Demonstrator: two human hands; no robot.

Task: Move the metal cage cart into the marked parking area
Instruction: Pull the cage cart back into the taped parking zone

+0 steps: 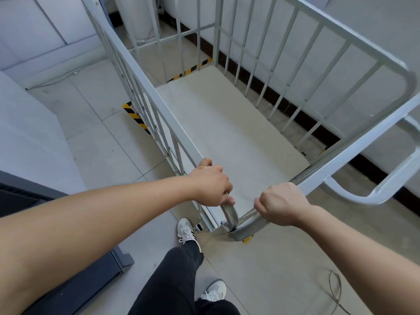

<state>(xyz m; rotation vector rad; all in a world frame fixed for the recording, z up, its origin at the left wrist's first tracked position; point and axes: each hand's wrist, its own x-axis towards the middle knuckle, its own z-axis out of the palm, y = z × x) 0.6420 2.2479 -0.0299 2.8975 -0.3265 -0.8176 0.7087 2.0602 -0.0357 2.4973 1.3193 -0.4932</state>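
Left hand: the left hand is clamped over the top rail of the cage's left side, right at the rounded near corner.
Right hand: the right hand is closed in a fist round the near rail, just beside that same corner, at about 3 o'clock from the left hand.
Cart: the metal cage cart stands directly ahead at 12 o'clock, empty, its pale deck showing between barred sides.
Parking marks: yellow-and-black floor tape shows at 10 o'clock outside the left bars, more at 12 o'clock beyond the far bars, and scraps at the near corner and under the right side. The cart appears to sit over the marked area, or very nearly.
Wall: the wall with its dark skirting runs close along the cart's right side, from 1 to 4 o'clock.
Risk, wall: a push angled right would likely scrape the bars on the wall.
Risk, foot: the forward shoe is near the cart's near corner; pulling back could roll a caster onto it.
Risk, cable: a loose cable loops on the floor at 5 o'clock and could snag a step.
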